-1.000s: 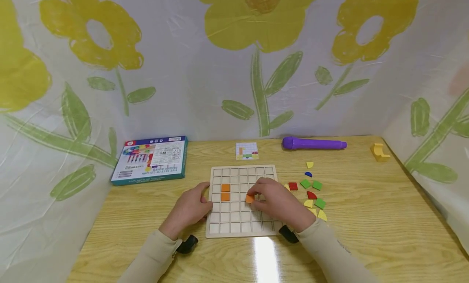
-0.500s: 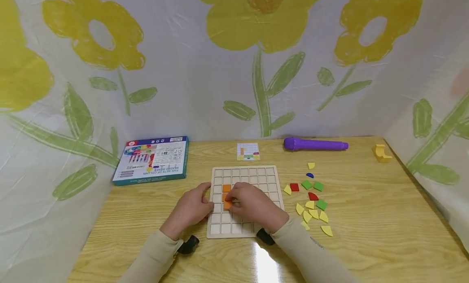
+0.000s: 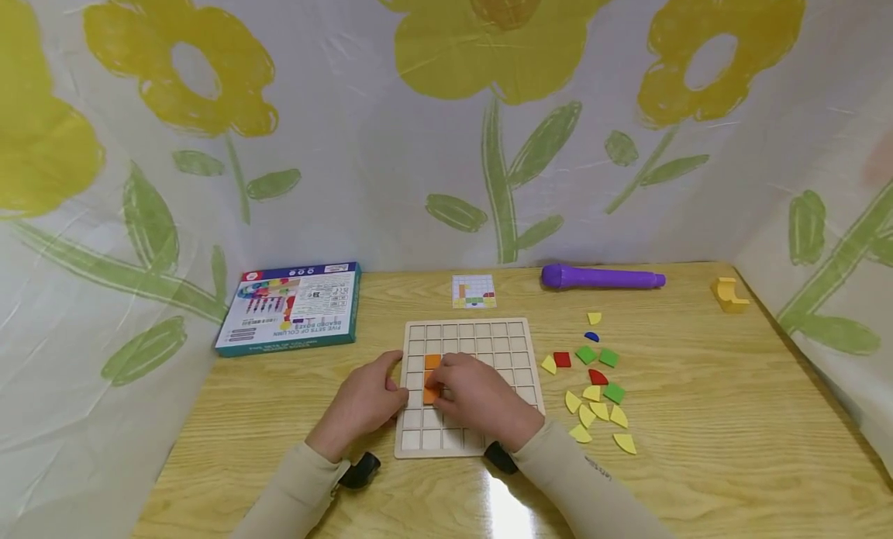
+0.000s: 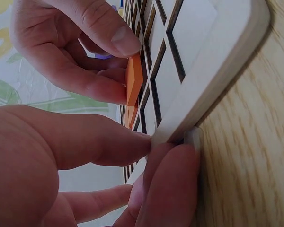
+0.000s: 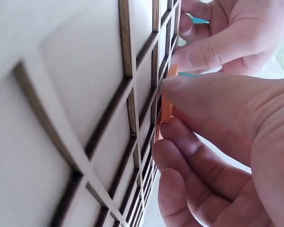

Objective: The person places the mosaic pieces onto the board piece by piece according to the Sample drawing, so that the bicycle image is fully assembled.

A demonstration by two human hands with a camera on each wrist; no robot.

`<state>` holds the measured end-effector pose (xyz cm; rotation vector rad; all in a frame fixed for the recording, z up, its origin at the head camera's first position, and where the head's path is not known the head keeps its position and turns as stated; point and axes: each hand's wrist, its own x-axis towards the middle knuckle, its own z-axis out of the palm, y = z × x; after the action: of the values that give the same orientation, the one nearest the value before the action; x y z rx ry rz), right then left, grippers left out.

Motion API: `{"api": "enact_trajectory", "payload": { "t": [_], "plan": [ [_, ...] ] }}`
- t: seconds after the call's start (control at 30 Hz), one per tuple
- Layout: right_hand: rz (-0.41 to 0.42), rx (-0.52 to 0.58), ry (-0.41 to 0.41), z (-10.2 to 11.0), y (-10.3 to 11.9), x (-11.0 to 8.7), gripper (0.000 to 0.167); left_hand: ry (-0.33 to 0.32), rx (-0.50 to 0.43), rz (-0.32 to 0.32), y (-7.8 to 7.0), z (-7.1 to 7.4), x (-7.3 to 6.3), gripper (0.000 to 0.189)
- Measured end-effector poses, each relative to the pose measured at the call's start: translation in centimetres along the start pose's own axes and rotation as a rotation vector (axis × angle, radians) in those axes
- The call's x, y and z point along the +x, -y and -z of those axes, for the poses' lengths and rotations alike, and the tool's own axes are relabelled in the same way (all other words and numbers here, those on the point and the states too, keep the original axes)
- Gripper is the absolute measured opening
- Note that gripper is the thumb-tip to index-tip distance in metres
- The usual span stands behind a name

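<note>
Table (image 3: 698, 446); orange tile (image 4: 134, 79) edge-on, wrist views only.

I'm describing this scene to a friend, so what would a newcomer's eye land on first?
Probably the big yellow flower at the top center of the backdrop, then the purple microphone-shaped object near the far edge of the table. Next come the orange squares lined up on the pale grid board, one pinched in the right-hand grip.

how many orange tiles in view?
3, along the second-from-left column of the board: far tile, middle tile, near tile pinched by the right hand, which may hide more.
</note>
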<state>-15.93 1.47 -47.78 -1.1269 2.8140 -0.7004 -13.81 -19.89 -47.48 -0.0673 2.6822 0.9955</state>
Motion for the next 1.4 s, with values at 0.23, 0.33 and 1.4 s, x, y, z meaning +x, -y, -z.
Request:
{"api": "enact_trajectory", "payload": {
  "t": [0.23,0.33,1.4],
  "plan": [
    [-0.004,-0.044,0.008,-0.09,0.33,-0.07,0.013,0.004,-0.026,0.019,-0.12,-0.01,-0.09,0.070],
    [-0.006,-0.056,0.008,-0.07,0.37,-0.07,0.012,0.008,-0.026,0.023,-0.17,0.01,-0.04,0.070],
    [-0.009,-0.012,0.005,0.49,0.00,-0.12,0.011,0.002,0.002,0.002,-0.17,0.11,0.02,0.070]
  ]
}}
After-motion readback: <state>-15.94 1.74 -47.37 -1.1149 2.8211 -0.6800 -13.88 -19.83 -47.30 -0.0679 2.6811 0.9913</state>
